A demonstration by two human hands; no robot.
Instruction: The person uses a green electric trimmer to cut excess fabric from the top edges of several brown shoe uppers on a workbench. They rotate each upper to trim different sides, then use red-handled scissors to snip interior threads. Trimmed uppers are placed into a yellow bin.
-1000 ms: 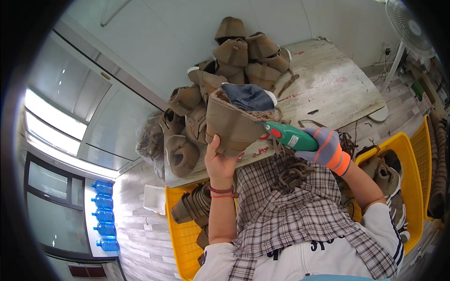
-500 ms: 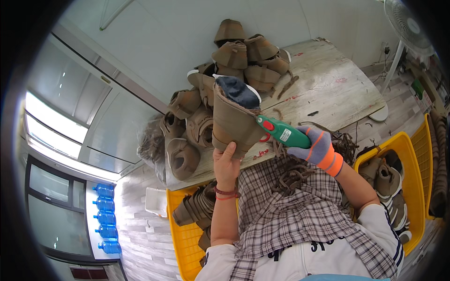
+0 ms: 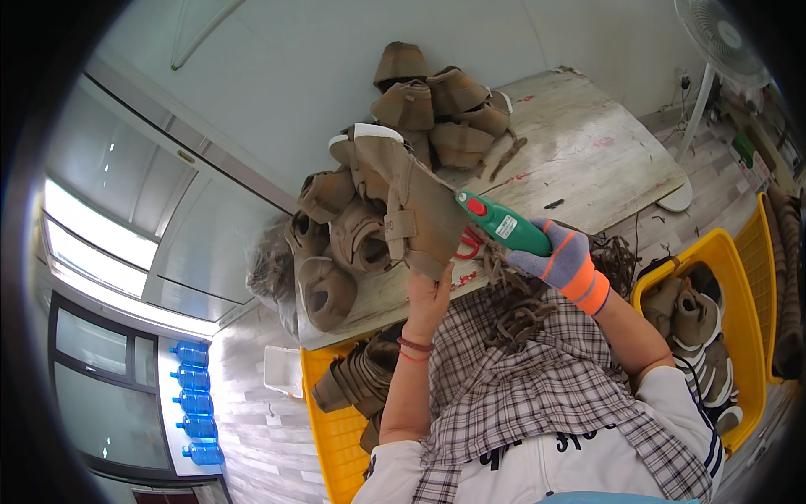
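My bare left hand (image 3: 430, 294) grips the narrow lower end of a brown bell-shaped boot (image 3: 437, 210) and holds it up over the table's near edge. A strap runs across the boot, and a white-edged part shows at its upper left. In a grey and orange glove, my right hand (image 3: 564, 265) is wrapped round green cordless electric scissors (image 3: 510, 228) with a red button. Their tip meets the boot's right edge; the blade is hidden. Brown trimmed strips (image 3: 516, 323) lie on my checked apron (image 3: 504, 378).
Similar brown boots (image 3: 403, 105) are piled on the worn wooden table (image 3: 579, 160). Red handles (image 3: 470, 244) show beside the held boot. Yellow baskets with brown pieces stand at left (image 3: 319, 437) and right (image 3: 747, 336). A white fan (image 3: 722, 38) stands far right.
My left hand has turned the boot, so its dark opening has gone from view and its strapped side shows. The scissors have shifted slightly left and stay at the boot's edge.
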